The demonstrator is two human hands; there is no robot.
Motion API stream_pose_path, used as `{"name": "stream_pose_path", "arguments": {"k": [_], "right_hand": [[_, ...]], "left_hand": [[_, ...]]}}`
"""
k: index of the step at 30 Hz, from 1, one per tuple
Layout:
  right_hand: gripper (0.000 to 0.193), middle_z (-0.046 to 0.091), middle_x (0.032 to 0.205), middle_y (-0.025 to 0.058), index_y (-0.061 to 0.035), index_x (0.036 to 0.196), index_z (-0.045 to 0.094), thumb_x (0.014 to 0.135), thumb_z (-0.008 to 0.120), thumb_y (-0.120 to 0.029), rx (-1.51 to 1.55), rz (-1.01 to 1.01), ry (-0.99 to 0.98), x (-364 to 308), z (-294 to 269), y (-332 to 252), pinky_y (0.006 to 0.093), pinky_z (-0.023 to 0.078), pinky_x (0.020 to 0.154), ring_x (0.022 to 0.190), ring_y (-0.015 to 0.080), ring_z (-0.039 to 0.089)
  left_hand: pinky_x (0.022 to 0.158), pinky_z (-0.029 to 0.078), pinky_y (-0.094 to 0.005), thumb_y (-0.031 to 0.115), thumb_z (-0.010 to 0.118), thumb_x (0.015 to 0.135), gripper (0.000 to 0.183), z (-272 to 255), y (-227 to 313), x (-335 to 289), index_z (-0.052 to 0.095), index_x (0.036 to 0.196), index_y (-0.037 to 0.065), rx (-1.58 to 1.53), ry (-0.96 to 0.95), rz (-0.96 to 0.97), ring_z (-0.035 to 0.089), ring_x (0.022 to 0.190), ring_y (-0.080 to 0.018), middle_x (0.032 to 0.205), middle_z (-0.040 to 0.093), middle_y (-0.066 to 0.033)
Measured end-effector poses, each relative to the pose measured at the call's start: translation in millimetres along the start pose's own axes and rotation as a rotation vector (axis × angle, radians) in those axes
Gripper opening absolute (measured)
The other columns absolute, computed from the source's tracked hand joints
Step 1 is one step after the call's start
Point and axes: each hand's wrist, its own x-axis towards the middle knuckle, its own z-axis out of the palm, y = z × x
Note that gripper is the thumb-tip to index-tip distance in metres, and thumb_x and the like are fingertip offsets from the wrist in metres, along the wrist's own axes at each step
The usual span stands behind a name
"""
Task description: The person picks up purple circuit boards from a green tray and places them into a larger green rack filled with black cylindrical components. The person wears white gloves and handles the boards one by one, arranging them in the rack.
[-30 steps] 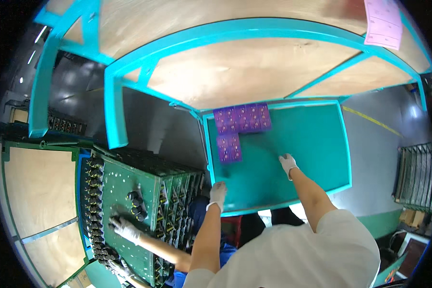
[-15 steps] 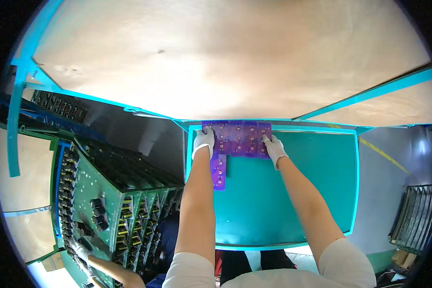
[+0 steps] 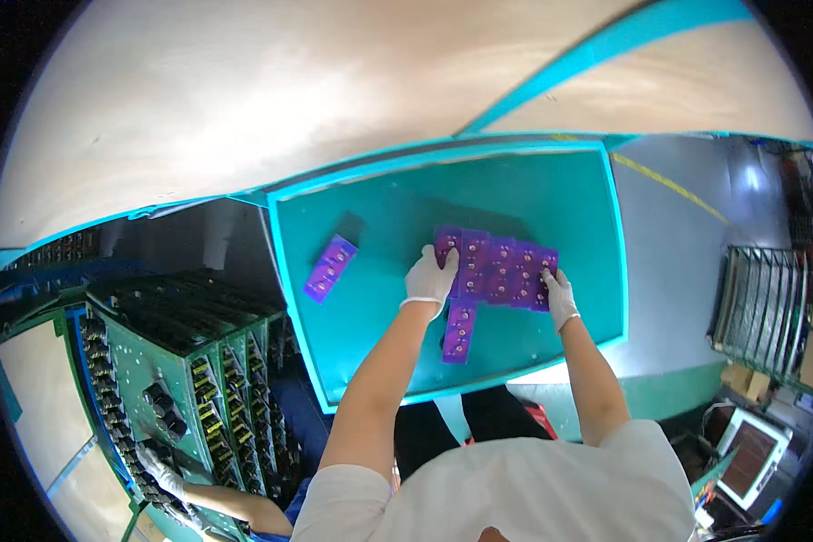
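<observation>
A row of several purple blocks [image 3: 501, 270], each dotted with small round metal pieces, is squeezed between my two white-gloved hands over the green tabletop [image 3: 560, 181]. My left hand [image 3: 431, 276] is closed on the row's left end, thumb on the near side of a block. At the right end my right hand [image 3: 561, 296] grips the outermost block. Just below the row, near its left part, one more purple block [image 3: 458, 334] lies lengthwise toward me. Another single purple block [image 3: 331, 267] lies tilted by the table's left side. Whether the row touches the tabletop I cannot tell.
A turquoise raised rim [image 3: 617, 244] borders the table. Beyond it stands a large pale panel [image 3: 244, 99] with a turquoise frame. At left is a green rack [image 3: 185, 379] holding dark parts, where another person's gloved hand [image 3: 160, 471] works. A metal rack [image 3: 761, 303] stands at right.
The row of purple blocks has come away from the table's far rim toward me, still between both hands. A single purple block now shows at the table's left. My view has turned.
</observation>
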Motion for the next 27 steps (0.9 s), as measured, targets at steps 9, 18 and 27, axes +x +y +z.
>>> {"name": "stream_pose_path", "arguments": {"k": [9,18,27], "right_hand": [[0.055,0.055,0.114,0.0223,0.0012,0.122,0.046,0.084,0.051,-0.038,-0.185,0.033,0.064,-6.8,11.3,-0.7,0.0368,0.04,0.09,0.107,0.0314,0.052],[0.051,0.058,0.11,0.0184,0.0017,0.119,0.049,0.083,0.056,-0.033,-0.101,0.019,0.008,-6.4,3.3,2.2,0.0348,0.043,0.085,0.1,0.0257,0.056],[0.046,0.061,0.105,0.0166,0.0007,0.114,0.053,0.082,0.057,-0.033,-0.15,0.033,0.0,1.8,-1.9,6.4,0.0345,0.044,0.083,0.095,0.0231,0.058]], "left_hand": [[0.101,0.023,-0.0539,0.025,0.066,0.07,0.055,74.4,-16.2,-151.4,0.047,0.119,0.008,0.25,0.089,0.695,0.029,0.125,-0.0375,0.132,0.034,-0.0201],[0.083,0.042,-0.0479,0.013,0.063,0.064,0.073,38.5,-88.3,-168.0,0.03,0.129,0.003,0.288,0.111,0.198,0.048,0.1,-0.0406,0.11,0.046,-0.0255],[0.072,0.042,-0.0508,0.02,0.067,0.07,0.068,-6.5,-133.4,-141.3,0.034,0.126,0.0,0.145,0.449,0.054,0.05,0.083,-0.0405,0.09,0.051,-0.0244]]}}
